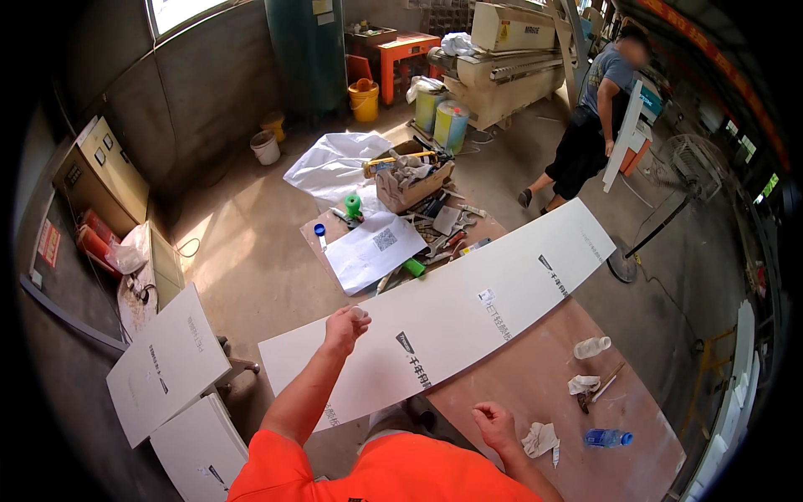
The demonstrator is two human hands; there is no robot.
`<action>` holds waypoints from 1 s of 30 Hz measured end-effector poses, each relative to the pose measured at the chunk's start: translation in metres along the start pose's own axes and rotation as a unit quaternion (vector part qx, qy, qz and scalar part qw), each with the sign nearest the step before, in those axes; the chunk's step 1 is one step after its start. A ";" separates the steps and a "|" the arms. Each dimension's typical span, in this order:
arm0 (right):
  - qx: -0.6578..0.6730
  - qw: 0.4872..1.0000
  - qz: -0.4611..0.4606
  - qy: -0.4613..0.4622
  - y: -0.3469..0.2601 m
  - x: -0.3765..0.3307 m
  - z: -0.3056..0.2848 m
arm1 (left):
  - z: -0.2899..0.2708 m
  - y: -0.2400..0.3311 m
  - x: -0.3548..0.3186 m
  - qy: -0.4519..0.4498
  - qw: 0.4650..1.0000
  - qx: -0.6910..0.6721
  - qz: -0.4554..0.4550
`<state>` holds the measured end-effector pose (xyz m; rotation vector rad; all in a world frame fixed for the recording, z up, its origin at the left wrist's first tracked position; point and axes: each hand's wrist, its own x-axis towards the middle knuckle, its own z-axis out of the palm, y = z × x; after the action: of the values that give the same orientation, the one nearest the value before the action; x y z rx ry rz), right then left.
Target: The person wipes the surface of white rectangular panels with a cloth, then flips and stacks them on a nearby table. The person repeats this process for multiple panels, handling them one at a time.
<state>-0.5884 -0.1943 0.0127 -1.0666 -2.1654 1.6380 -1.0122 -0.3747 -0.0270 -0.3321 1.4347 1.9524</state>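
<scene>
A long white panel (452, 311) with dark printing lies across a brown tabletop (544, 368), its left end jutting past the edge. Above that left part is my left hand (340, 331), fingers closed on a small whitish piece (360, 313) too small to name. My right hand (497, 427) hovers near the panel's near edge, over the brown top, with its fingers curled and nothing visible in them. Beside it lie a crumpled tissue (540, 439) and a blue-tinted bottle (608, 437) on its side.
A clear bottle (591, 347) and another tissue (584, 384) lie farther right. Beyond the panel, tools surround a cardboard box (411, 186) and a paper sheet (375, 251). More white panels (171, 360) are at left. A person (598, 117) carries a board near a standing fan (690, 167).
</scene>
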 end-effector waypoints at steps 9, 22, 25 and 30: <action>0.063 0.982 0.104 0.146 0.004 0.021 0.001 | 0.083 0.294 0.282 0.085 0.968 -0.014 0.235; -0.024 0.974 0.217 0.063 -0.048 0.039 0.036 | -0.032 0.177 0.348 0.154 0.641 0.714 0.237; -0.082 0.979 0.176 0.058 -0.060 0.049 0.025 | -0.061 0.175 0.365 0.167 0.662 0.673 0.283; -0.083 0.980 0.156 0.089 -0.070 0.039 0.025 | -0.060 0.153 0.375 0.188 0.635 0.661 0.353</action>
<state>-0.6589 -0.1953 0.0583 -1.6072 -2.1295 1.4275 -1.3985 -0.3144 -0.1481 0.6504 3.1387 0.6861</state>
